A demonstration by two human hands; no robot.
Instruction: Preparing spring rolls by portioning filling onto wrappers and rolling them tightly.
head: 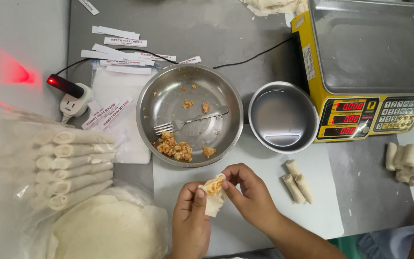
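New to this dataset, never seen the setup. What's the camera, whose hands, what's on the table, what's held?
One camera, worn on a person's head, looks down at a grey table. Both bare hands are the wearer's: the left hand and right hand together hold a half-rolled spring roll wrapper with filling. Ahead sits a steel bowl holding a fork and leftover filling, a small empty pan, and a yellow weighing scale. Three finished rolls lie right; bagged rolls, stacked wrappers and paper labels lie left.

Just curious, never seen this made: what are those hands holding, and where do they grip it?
Both hands, left and right, hold a wrapper with filling, pinching its upper edges on either side.
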